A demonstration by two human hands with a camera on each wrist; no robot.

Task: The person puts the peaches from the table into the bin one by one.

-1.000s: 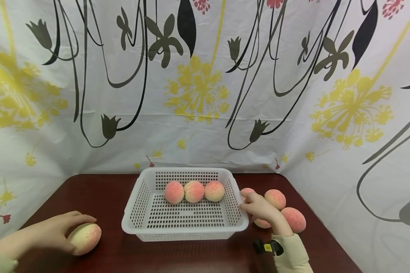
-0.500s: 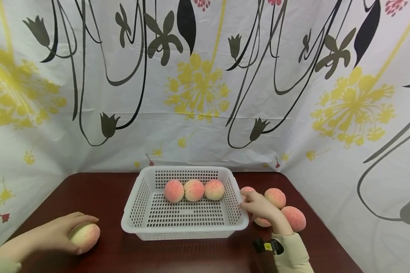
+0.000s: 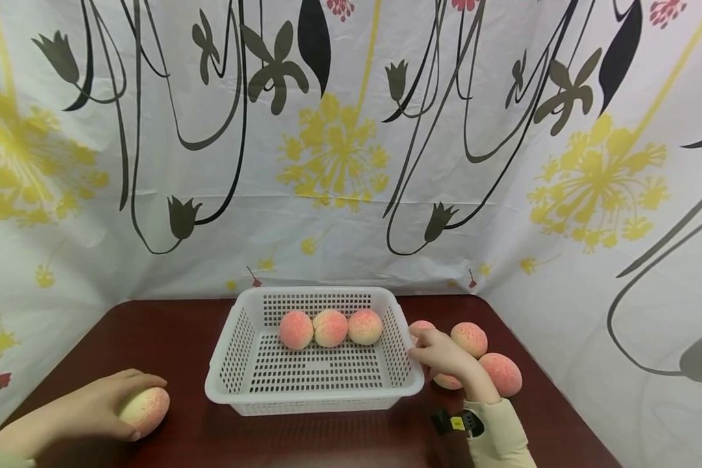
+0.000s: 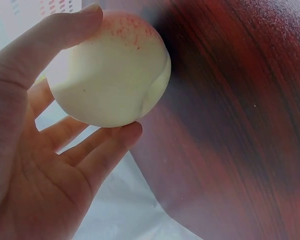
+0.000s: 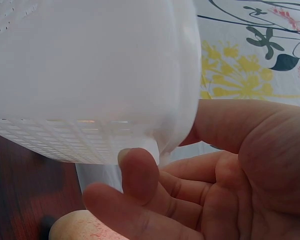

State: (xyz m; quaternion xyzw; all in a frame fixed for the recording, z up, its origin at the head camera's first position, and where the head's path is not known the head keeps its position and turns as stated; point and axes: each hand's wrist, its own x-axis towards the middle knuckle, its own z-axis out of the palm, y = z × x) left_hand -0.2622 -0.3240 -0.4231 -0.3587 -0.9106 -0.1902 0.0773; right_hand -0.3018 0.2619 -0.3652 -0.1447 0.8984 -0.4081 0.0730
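Note:
At the left of the table my left hand holds a pale yellow and pink peach, thumb on one side and fingers on the other. The left wrist view shows this peach's cream underside and its crease. My right hand grips the right rim of a white plastic basket, its thumb and fingers to either side of the edge in the right wrist view. Inside the basket, three peaches line up along the back.
Several more peaches lie right of the basket, among them a reddish one and one farther back, partly behind the right hand. The dark red-brown table is backed by a white flowered cloth. A black wrist device is on the right wrist.
The head view has shifted slightly. Both hands keep their holds, the left on the peach and the right on the basket rim; the peaches in the basket stay in place.

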